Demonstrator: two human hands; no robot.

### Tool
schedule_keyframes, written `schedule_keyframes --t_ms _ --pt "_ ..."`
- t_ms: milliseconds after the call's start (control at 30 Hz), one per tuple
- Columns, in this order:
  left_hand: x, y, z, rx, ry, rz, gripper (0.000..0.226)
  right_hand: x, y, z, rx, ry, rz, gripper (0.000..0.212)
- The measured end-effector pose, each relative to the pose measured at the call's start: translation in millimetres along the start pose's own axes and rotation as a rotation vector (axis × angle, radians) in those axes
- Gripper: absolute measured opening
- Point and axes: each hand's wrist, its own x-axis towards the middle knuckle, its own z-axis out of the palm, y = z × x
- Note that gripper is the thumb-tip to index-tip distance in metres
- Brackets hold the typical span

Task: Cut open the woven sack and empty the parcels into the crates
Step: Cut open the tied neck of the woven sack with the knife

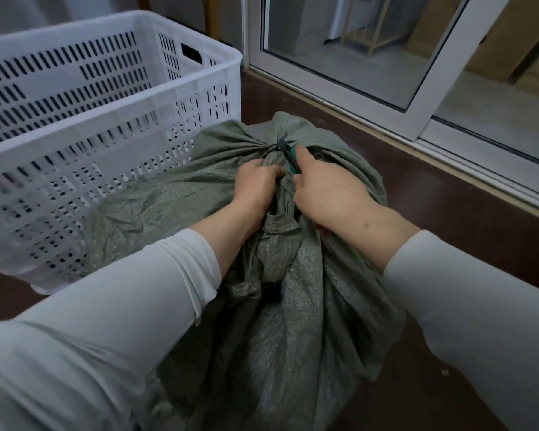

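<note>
Woven sack (pixel 262 275) — left hand (pixel 255 185) clenches its neck; right hand (pixel 327 194) grips cutter (pixel 290 157).

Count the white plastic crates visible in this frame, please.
1. A single white slotted crate stands on the floor at upper left, beside the green woven sack. Others may sit outside the view.

It looked like a back room used for sorting parcels: a dark brown floor (pixel 467 244), a large white perforated plastic crate (pixel 106 144) standing on it, and a white-framed sliding glass door (pixel 417 98) opening onto a bare grey-floored room beyond.
</note>
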Motion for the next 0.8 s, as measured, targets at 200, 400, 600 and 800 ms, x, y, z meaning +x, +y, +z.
schedule_keyframes --t_ms 200,400,600,800 --pt "8.3 4.0 -4.9 0.13 -0.034 -0.023 0.019 4.0 19.7 -7.9 0.474 0.006 0.192 0.022" --pt "-1.8 1.3 -6.4 0.478 -0.131 -0.035 0.018 28.3 32.6 31.8 0.967 0.188 0.494 0.054" --pt "-7.5 13.6 -34.0 0.571 -0.315 -0.101 0.021 35.2 19.3 54.7 1.216 0.12 0.557 0.034" --pt "10.7 42.1 -27.8 1.095 -0.079 0.669 0.043 32.8 21.1 51.6 1.147 0.248 0.493 0.04"
